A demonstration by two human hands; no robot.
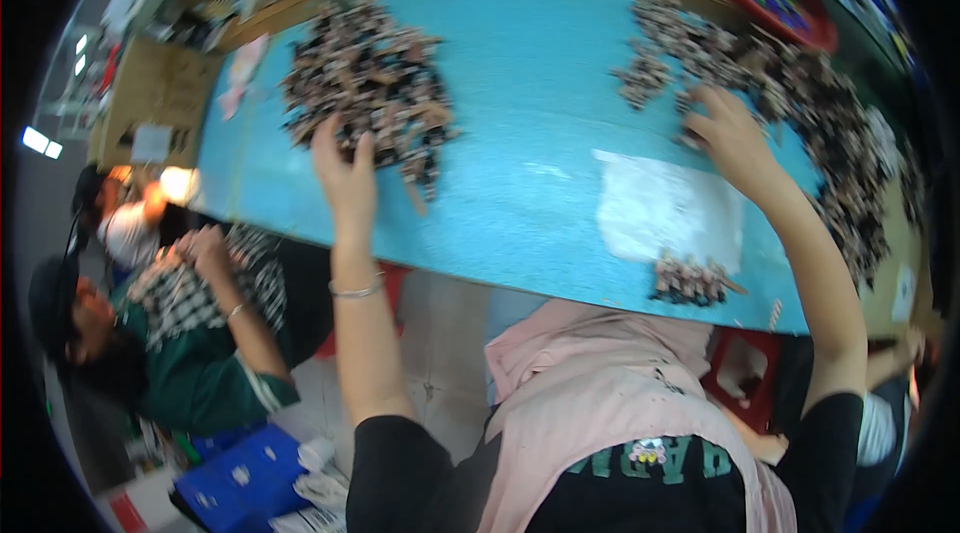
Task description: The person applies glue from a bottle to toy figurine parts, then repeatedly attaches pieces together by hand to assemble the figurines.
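A heap of small brown, pinkish and black pieces [370, 73] lies at the left of the blue tabletop [510, 133]; their exact kind is too small to tell. My left hand [343, 173] reaches to its near edge, thumb and fingers apart, fingertips touching the pieces. At the right, my right hand [735, 138] has its fingers bent together beside a long spread of similar pieces [820, 123]. Something small and dark shows at those fingertips, partly hidden. Near the front edge, a small cluster of pieces [690, 281] stands close together below a white plastic sheet [660, 203].
A red basin [815, 28] with purple and green items stands at the far right. A cardboard box [155, 103] is beyond the table's left end. Another person [200, 333] sits at my left. A pink strip [240, 73] lies on the table's left part.
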